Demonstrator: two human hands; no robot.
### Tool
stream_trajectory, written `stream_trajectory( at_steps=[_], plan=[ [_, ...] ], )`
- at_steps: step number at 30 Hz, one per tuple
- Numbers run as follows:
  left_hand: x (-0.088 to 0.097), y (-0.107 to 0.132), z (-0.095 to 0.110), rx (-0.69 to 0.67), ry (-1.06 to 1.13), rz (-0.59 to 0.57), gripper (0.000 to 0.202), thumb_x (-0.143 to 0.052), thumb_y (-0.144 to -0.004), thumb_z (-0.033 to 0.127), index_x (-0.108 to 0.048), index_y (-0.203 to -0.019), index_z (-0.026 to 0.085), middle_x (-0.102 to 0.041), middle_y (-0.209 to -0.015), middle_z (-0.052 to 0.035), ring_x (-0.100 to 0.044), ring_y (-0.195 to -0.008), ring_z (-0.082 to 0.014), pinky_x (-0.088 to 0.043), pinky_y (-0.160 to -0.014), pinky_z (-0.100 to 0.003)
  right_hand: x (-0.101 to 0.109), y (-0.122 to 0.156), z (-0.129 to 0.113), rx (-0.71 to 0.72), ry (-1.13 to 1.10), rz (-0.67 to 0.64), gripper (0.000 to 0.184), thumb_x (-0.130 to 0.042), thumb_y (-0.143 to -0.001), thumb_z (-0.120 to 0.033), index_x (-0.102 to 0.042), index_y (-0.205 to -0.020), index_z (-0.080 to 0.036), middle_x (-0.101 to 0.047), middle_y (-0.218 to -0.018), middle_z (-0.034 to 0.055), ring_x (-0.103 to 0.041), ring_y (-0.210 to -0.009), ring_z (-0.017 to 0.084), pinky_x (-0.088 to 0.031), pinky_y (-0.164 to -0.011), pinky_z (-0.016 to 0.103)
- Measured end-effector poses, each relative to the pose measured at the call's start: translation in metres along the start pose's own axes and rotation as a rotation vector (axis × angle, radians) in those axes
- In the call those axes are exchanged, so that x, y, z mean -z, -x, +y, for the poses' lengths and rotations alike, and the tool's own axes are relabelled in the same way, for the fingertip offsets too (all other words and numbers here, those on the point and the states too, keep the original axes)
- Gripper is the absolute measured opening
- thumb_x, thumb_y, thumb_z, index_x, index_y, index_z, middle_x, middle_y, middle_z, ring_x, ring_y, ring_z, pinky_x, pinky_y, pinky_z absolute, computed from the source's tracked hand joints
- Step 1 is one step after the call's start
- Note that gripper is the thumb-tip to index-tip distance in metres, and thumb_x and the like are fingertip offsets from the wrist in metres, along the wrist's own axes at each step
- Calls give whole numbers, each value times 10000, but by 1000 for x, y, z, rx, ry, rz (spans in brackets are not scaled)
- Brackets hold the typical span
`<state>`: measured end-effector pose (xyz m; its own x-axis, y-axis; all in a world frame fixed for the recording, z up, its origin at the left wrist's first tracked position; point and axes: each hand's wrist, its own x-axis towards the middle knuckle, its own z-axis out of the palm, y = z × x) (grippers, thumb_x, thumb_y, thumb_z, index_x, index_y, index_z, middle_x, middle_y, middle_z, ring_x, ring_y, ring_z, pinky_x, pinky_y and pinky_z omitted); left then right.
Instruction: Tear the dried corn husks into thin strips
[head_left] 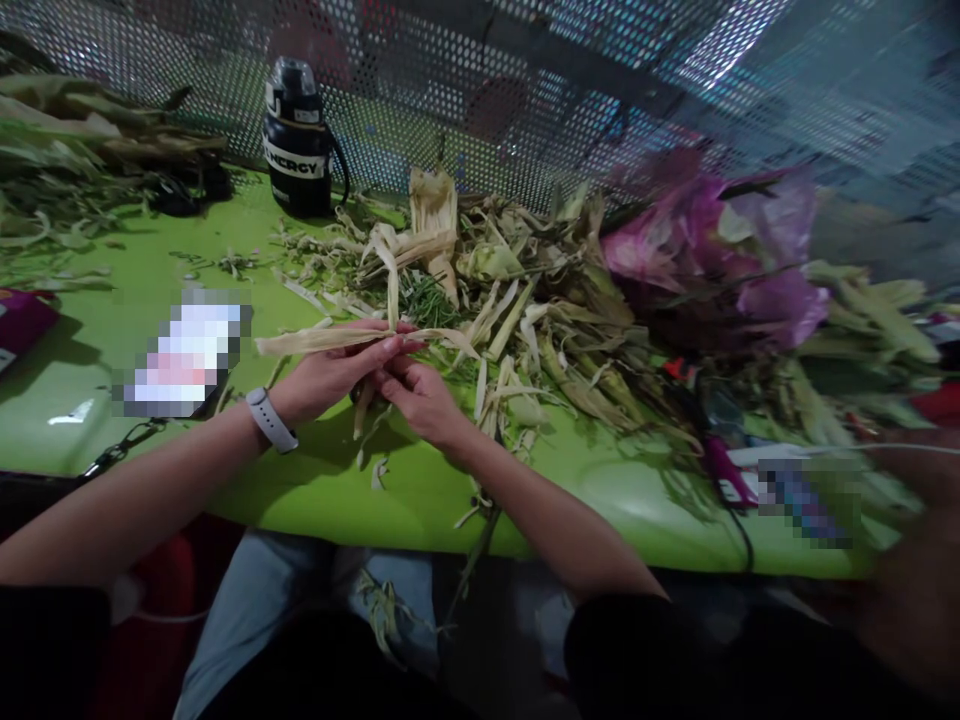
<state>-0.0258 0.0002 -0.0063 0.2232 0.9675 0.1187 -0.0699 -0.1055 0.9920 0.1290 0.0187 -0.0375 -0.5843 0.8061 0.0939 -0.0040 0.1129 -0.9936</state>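
Note:
Over the green table (pixel 330 480), my left hand (pixel 330 375) is closed on a long pale corn husk strip (pixel 315 341) that stretches out to the left. My right hand (pixel 420 395) pinches the same bundle of husk from below, right beside the left hand. More thin husk pieces hang down between the two hands. A white watch (pixel 270 420) is on my left wrist. Just beyond my hands lies a big heap of dry husks (pixel 510 290).
A black bottle (pixel 298 140) stands at the back by the perforated metal screen. Purple bags (pixel 720 250) lie at the right among husks. More leaves pile up at the far left (pixel 67 140). A blurred card (pixel 187 350) lies left of my hands, a cable (pixel 731 480) at the right.

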Motion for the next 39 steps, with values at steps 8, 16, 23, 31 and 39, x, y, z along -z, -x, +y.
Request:
stream_trajectory(
  at_steps=[8,16,23,31,39],
  plan=[
    [13,-8,-3,26,153,-38,281,-723,-859,412,-729,-1022,183,-736,-1171,-93,-677,-1128,-233,-516,-998,-353,11,1,-18,-66,171,-172,516,-616,-818,-691,-578,-715,-187,-597,-707,7,-540,-668,131,-475,-632,285],
    [17,-10,0,69,185,-70,354,-752,-834,337,-660,-1145,195,-669,-877,-9,-630,-829,-125,-500,-764,-237,11,6,-19,-59,325,-127,410,-594,-889,-572,-660,-902,-168,-700,-829,52,-624,-706,156,-498,-674,305],
    [20,-9,-12,166,62,-97,228,-662,-858,355,-720,-956,157,-637,-787,-33,-545,-677,-123,-434,-603,-247,21,20,-47,424,760,376,310,-542,-951,-403,-654,-733,-213,-658,-697,41,-564,-659,163,-472,-687,337],
    [14,-8,-6,129,-83,-234,420,-591,-911,537,-681,-822,136,-585,-700,-30,-492,-619,-107,-389,-585,-245,37,-4,-24,143,256,309,361,-597,-897,-568,-711,-991,-239,-713,-1086,60,-648,-1069,204,-528,-937,394],
    [18,-7,5,71,-201,-243,442,-542,-936,544,-562,-699,170,-491,-638,-1,-406,-572,-107,-350,-564,-259,30,-2,-19,143,101,463,275,-655,-883,-495,-731,-971,-246,-739,-1002,29,-682,-1008,178,-545,-966,371]
  ],
)
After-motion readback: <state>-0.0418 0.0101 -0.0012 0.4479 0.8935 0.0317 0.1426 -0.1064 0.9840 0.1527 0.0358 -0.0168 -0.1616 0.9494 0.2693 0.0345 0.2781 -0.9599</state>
